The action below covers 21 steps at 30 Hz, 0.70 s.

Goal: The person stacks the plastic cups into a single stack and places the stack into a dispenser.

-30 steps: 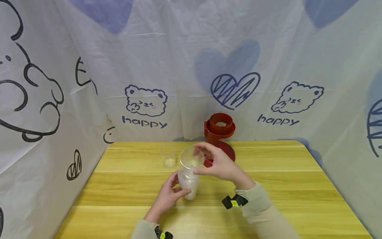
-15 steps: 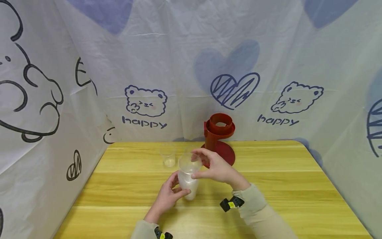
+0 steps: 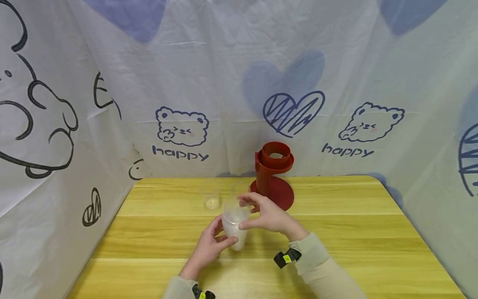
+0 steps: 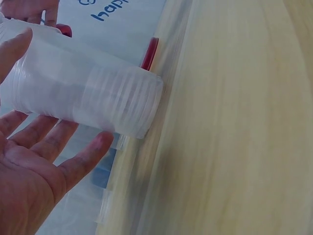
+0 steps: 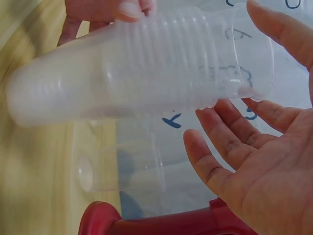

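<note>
A stack of clear plastic cups (image 3: 234,230) stands upright near the middle of the wooden table. Around its left side curves my left hand (image 3: 210,246), thumb in front and fingers behind, holding it. At the top, my right hand (image 3: 269,216) holds the uppermost plastic cup (image 5: 252,54) near its rim between thumb and fingers, with its lower part inside the stack. In the left wrist view, the ridged stack (image 4: 98,81) lies between the thumb and fingers of the left hand (image 4: 34,171).
A single clear cup (image 3: 211,197) stands behind the stack to the left, and another clear cup (image 3: 239,187) is directly behind. A red stand (image 3: 274,164) with a ring-shaped top and round base is at the table's back edge, before a printed cloth (image 3: 224,83).
My right hand has moved down and slightly left, lowering the uppermost cup deeper into the stack. The clear cup behind has come into view. My left hand has stayed in place.
</note>
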Each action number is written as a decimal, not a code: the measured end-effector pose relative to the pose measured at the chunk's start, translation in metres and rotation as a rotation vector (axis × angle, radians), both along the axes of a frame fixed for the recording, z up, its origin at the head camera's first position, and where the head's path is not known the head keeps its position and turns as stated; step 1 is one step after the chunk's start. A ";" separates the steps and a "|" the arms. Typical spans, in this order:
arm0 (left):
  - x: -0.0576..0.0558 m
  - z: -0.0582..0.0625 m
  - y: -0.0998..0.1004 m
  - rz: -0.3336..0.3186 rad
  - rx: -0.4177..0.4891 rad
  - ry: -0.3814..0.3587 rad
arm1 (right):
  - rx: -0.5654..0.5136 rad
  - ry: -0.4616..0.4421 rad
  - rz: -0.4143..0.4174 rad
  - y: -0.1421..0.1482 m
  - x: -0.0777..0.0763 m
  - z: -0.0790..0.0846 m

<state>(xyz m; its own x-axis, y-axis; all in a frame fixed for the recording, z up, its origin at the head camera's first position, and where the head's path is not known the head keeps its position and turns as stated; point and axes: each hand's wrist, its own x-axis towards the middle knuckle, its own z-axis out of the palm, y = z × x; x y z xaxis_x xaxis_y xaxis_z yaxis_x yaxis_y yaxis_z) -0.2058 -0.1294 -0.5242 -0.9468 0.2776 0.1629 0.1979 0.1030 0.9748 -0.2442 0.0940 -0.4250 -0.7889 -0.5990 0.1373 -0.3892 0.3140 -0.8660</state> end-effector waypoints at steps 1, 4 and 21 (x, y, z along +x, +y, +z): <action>0.000 0.001 0.000 0.000 -0.004 -0.001 | 0.005 -0.006 -0.001 0.000 0.000 -0.001; 0.002 0.002 0.000 0.002 0.001 -0.002 | 0.012 -0.023 0.002 0.000 0.000 -0.005; 0.003 0.001 0.000 0.018 0.012 -0.006 | 0.022 -0.025 -0.030 -0.005 0.002 -0.026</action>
